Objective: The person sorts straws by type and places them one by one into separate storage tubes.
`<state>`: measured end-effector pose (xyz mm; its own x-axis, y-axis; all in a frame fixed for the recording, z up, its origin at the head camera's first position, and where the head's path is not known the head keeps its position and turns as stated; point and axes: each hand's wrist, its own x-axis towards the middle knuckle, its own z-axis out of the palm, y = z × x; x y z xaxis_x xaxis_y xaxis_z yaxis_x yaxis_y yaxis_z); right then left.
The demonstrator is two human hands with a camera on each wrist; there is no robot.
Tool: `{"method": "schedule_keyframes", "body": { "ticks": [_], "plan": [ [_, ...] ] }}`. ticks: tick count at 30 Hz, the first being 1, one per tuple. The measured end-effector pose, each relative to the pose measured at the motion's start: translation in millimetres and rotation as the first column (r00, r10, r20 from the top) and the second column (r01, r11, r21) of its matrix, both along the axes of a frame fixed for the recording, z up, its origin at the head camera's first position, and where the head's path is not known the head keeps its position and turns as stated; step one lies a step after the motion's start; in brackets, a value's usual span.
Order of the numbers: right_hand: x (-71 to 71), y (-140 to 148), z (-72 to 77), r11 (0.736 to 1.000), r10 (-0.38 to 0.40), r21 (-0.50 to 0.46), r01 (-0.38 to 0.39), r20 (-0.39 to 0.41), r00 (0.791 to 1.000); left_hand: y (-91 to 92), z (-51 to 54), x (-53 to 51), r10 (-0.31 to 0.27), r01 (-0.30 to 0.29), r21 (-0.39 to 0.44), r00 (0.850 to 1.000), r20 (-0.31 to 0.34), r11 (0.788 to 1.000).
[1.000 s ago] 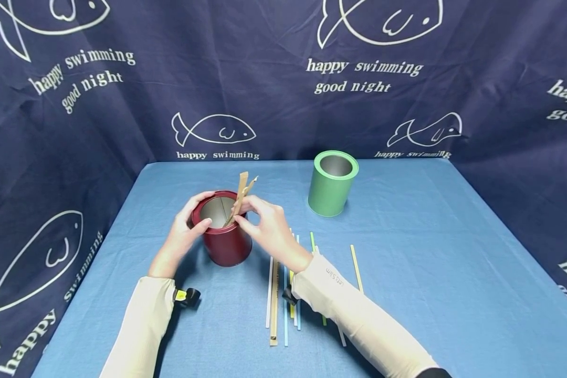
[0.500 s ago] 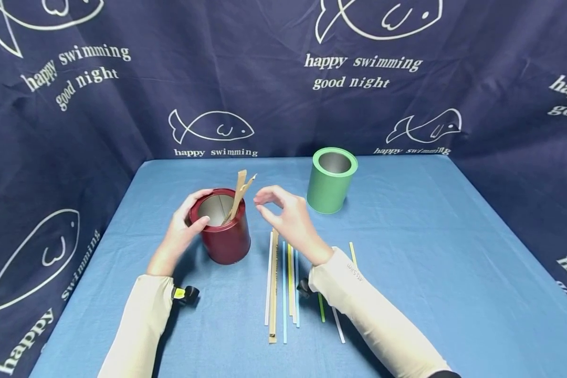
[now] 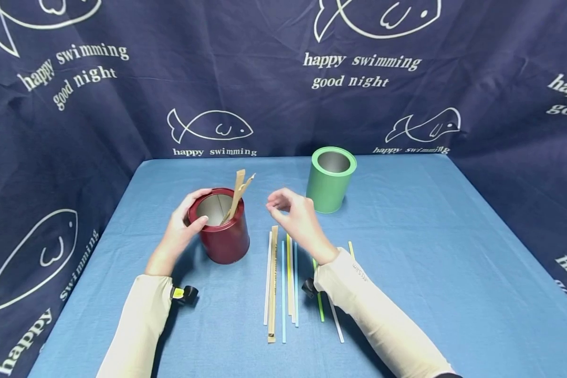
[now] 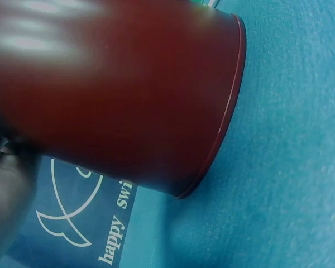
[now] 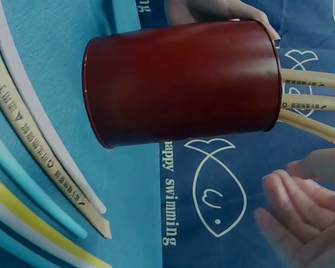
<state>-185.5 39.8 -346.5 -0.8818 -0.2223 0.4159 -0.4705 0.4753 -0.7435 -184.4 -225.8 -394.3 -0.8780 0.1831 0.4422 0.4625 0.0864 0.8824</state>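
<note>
Apparently mid-filling, the left hand [image 3: 177,231] grips the red can [image 3: 224,244]; the empty right hand [image 3: 300,218] likely needs the loose brown straw [image 3: 272,283] next.

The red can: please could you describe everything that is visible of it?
The red can is cylindrical, glossy dark red outside and silvery inside, with a seam line; it looks like metal. Its top is open, with a broad red rim. It stands upright on the blue cloth, left of centre in the head view. The left hand grips its rim, and brown printed strips lean out over the right side.
</note>
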Motion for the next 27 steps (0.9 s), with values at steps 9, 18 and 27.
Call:
{"method": "schedule_keyframes", "body": {
  "ticks": [9, 18, 27],
  "plan": [
    [-2.2, 2.7, -8.0, 0.983, -0.047, 0.182, 0.012, 0.187, 0.981, -1.5, -0.6, 0.0, 0.008, -0.008, -0.022, 1.000, 0.004, 1.000],
    [-5.3, 6.8, -20.8, 0.914, -0.027, 0.382, -0.136, 0.392, 0.920, -2.4, -0.9, -0.2, 0.016, -0.014, -0.054, 0.999, 0.044, 0.998],
    [-7.3, 4.8, -32.9, 0.845, -0.039, 0.494, -0.206, 0.441, 0.897, -5.6, -2.5, -0.3, -0.030, 0.031, -0.032, 0.998, 0.053, 0.999]
  ]
}}
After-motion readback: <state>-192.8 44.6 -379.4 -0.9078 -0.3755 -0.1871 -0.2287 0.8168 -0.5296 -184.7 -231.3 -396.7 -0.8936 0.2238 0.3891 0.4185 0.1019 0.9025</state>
